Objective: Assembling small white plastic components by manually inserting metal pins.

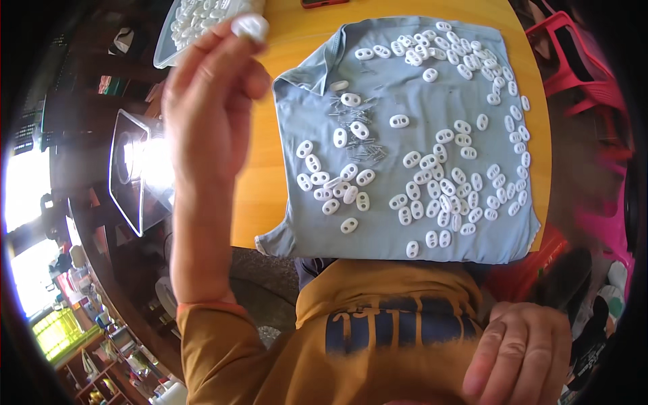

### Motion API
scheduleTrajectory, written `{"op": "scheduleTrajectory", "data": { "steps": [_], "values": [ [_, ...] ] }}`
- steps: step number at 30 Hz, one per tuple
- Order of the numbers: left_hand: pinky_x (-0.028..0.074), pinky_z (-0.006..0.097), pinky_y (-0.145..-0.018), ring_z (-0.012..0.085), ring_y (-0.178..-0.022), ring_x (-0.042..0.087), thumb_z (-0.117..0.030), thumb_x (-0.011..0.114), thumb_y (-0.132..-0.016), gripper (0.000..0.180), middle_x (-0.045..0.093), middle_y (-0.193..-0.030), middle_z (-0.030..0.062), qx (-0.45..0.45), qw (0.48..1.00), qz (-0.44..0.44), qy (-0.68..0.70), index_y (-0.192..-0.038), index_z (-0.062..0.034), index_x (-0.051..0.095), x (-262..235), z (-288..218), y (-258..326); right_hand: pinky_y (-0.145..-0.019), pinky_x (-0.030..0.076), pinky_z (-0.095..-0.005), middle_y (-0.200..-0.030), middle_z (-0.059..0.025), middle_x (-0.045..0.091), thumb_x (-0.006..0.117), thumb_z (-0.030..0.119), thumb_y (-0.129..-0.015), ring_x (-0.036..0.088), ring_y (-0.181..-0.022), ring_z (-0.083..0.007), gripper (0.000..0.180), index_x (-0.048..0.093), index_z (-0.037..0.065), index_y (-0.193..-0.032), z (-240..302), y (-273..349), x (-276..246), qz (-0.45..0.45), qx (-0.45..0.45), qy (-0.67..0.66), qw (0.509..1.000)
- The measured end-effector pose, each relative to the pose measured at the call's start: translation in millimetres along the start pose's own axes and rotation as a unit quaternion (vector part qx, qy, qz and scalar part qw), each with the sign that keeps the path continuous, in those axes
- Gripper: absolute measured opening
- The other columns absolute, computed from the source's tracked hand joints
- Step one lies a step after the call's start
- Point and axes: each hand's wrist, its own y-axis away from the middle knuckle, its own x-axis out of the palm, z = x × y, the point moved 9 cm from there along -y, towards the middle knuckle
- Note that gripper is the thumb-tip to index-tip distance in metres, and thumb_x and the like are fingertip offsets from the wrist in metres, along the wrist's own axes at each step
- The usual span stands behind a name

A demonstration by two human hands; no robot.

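Observation:
My left hand is raised beside the table's far left part, thumb and fingers pinching a white oval plastic piece. That piece is a little blurred, near a clear plastic bin heaped with similar white pieces. My right hand rests against my brown top at lower right, fingers stretched out, with nothing visible in it. Between them, many white oval pieces with two holes lie in loose groups on a grey-blue cloth. Small thin metal bits are scattered among the pieces on the cloth's left part.
The cloth, apparently a garment, covers much of a yellow wooden table. A red-edged dark object lies at its far edge. Red and pink plastic chairs stand to the right. A bright lamp glows left of my left forearm.

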Motion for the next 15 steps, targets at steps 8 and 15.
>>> {"op": "scheduleTrajectory", "data": {
  "steps": [8,15],
  "values": [
    [0.044,0.021,-0.049,0.0121,-0.055,0.053,-0.004,0.055,-0.083,0.023,0.06,-0.086,0.0118,-0.092,0.988,0.051,0.112,-0.105,0.0036,0.054,27,26,61,-0.081,0.044,-0.0352,-0.091,-0.0122,0.065,0.057,0.008,-0.082,0.062,-0.081,-0.0255,0.011,0.067,0.009,-0.079,-3,0,-6,-0.027,-0.004,-0.111,0.993],
    [0.044,0.021,-0.049,0.0119,-0.055,0.054,-0.004,0.057,-0.082,0.024,0.06,-0.085,0.0113,-0.087,0.991,0.048,0.086,-0.105,0.0038,0.054,31,26,70,-0.077,0.045,-0.0333,-0.093,-0.0103,0.065,0.061,0.007,-0.079,0.061,-0.077,-0.0242,0.007,0.068,0.009,-0.08,-12,-2,-4,-0.137,-0.009,-0.088,0.987]
  ]
}}
